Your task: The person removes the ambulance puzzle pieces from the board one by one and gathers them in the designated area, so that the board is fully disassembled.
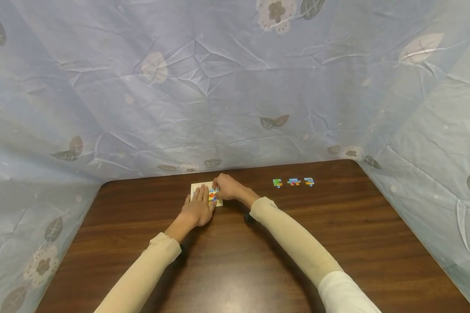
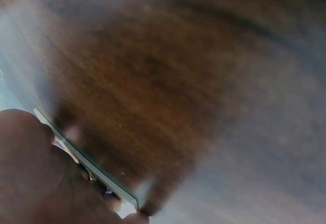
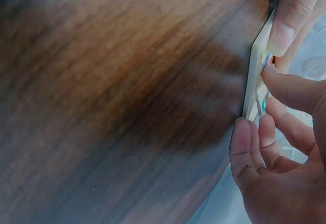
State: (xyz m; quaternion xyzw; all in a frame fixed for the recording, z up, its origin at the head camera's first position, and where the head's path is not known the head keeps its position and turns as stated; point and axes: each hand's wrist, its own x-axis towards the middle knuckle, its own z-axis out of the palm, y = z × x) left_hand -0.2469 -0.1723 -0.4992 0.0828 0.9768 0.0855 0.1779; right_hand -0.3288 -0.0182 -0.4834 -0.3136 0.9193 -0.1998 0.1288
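Note:
A small pale puzzle board [image 1: 193,187] with colourful pieces lies near the table's far edge. My left hand [image 1: 198,210] rests on its left part, fingers stretched forward and covering much of the picture. At the board's right side, my right hand [image 1: 228,188] bends its fingers down over the edge. The right wrist view shows its thumb and fingers pinching a thin puzzle piece [image 3: 262,101] at the board, with the left thumb [image 3: 283,36] pressing close by. In the left wrist view, the board's edge [image 2: 104,177] shows beside the left hand, whose fingertips are partly hidden.
To the right on the brown wooden table [image 1: 337,226] lie three loose puzzle pieces in a row: a green one [image 1: 277,183], a blue and pink one [image 1: 293,181] and a blue and orange one [image 1: 309,181]. A patterned cloth [image 1: 227,130] hangs behind the table and along its sides.

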